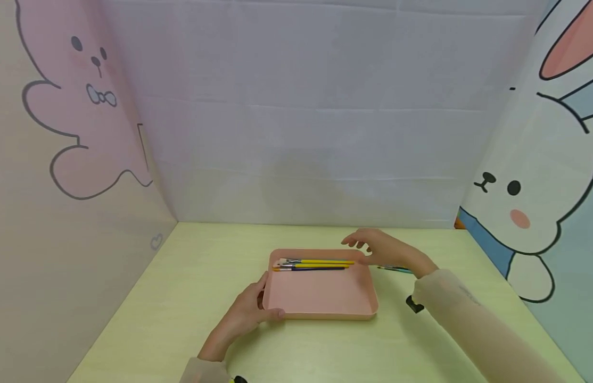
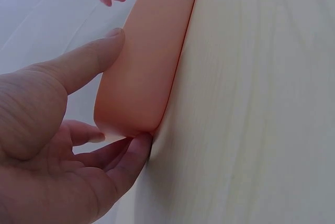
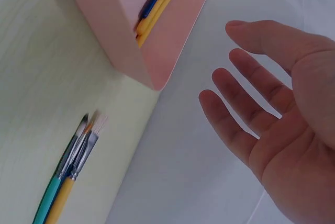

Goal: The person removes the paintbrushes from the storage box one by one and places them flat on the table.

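Observation:
A shallow pink tray (image 1: 320, 292) lies on the table with several paintbrushes (image 1: 315, 264) along its far side. Their handles are yellow and dark blue, and the bristles point left. My left hand (image 1: 250, 307) grips the tray's near left corner, thumb on the near wall and fingers round the left side. Over by the far right corner, my right hand (image 1: 380, 249) is raised with its fingers loosely spread and nothing in them. More paintbrushes (image 3: 70, 169), with teal and yellow handles, lie on the table just right of the tray, partly hidden by the right forearm in the head view.
The pale wooden table (image 1: 181, 298) meets a white cloth backdrop (image 1: 301, 133) at the back. Side walls carry a pink cartoon bear (image 1: 92, 117) on the left and a white rabbit (image 1: 531, 202) on the right. A small black piece (image 1: 414, 304) hangs at my right sleeve.

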Motion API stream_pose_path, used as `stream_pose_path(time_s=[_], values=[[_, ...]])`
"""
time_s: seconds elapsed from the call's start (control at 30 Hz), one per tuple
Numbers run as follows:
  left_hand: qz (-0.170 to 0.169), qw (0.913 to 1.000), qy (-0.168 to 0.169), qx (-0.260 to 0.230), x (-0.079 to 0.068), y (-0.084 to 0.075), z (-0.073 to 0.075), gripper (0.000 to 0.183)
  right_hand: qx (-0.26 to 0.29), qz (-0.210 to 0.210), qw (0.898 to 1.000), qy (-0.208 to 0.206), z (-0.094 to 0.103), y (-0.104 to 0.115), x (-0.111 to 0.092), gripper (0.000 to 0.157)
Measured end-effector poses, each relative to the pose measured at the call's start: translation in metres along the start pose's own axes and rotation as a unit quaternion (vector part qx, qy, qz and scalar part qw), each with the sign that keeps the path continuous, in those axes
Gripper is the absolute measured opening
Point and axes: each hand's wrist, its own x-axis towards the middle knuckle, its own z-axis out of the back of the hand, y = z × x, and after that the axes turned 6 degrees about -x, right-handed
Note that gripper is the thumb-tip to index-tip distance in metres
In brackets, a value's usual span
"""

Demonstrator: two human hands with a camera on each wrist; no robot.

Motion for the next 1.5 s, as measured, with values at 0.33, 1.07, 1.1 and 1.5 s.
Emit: stream_pose_path(time_s=[0.33,1.07,1.1,1.5], values=[[-0.008,0.9999,0.01,0.004,0.001,0.001,0.002,0.117,0.04,-0.012,0.998,0.035,-0.015,0.02,0.029,0.051],[-0.004,0.9999,0.013,-0.006,-0.001,-0.002,0.002,0.115,0.042,-0.03,0.993,0.109,-0.059,0.038,0.075,0.054],[-0.005,0.9999,0.013,-0.006,-0.001,-0.002,0.002,0.115,0.037,-0.026,0.993,0.114,-0.06,0.038,0.076,0.053],[-0.002,0.9998,0.015,-0.01,-0.001,-0.001,0.003,0.115,0.009,-0.035,0.99,0.139,-0.068,0.036,0.081,0.05]])
